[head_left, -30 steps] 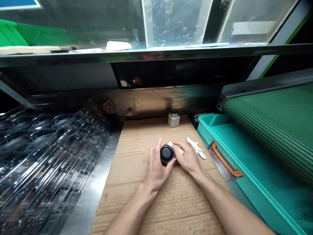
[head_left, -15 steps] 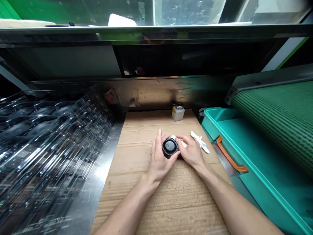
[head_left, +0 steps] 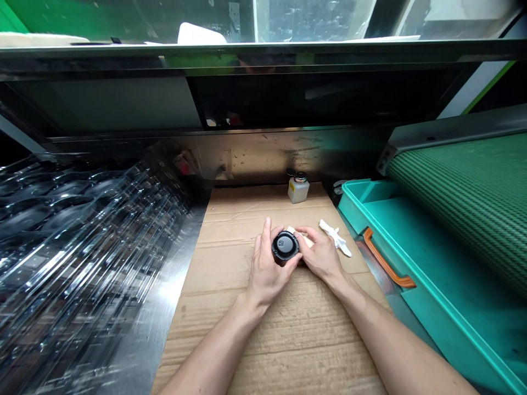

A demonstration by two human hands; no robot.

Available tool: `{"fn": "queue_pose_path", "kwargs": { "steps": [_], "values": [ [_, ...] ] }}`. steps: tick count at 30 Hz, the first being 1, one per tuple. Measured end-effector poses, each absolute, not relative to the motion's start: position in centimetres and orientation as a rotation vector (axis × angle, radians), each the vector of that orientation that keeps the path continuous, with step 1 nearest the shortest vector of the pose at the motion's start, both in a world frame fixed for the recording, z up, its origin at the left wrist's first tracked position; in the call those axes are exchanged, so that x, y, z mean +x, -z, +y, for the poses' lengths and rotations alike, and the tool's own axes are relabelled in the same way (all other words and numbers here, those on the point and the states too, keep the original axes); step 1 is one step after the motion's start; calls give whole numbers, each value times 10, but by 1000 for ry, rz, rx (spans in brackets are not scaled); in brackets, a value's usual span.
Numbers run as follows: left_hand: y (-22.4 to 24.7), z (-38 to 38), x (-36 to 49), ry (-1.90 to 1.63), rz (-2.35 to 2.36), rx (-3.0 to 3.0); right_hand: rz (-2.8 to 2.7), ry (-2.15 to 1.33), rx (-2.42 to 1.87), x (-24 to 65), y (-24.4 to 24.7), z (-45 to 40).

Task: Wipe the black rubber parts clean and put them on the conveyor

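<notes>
The left hand (head_left: 267, 269) grips a black round canister (head_left: 285, 247) while the right hand (head_left: 321, 255) pinches a pale wipe (head_left: 297, 233) against its side, above a cardboard sheet (head_left: 267, 340).

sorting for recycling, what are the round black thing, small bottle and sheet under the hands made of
Round black thing: probably moulded plastic, dull satin sheen. Small bottle: probably plastic, milky and translucent. Sheet: brown corrugated cardboard, creased, with visible ribbing.

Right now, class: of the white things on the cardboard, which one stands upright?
The bottle, dark-capped at the back edge; the cloth lies crumpled.
</notes>
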State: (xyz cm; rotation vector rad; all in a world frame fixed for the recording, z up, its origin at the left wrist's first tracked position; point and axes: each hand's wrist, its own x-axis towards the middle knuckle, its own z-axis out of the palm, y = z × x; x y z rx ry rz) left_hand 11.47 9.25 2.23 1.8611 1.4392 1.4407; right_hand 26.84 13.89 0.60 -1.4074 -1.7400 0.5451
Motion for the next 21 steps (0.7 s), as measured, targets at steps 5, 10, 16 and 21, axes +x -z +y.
{"fn": "queue_pose_path", "kwargs": {
  "steps": [5,10,16,21],
  "values": [
    [-23,91,115,-1445,1441,1874,-1745,-534,-1416,269,-7,138],
    [-27,91,117,-1470,1336,1663,-1747,-549,-1431,270,-6,140],
    [-30,106,113,-1350,1005,695,-1495,-524,-1411,260,-12,136],
    [-29,109,109,-1189,744,404,-1735,-662,-1273,244,-22,121]
  ]
}}
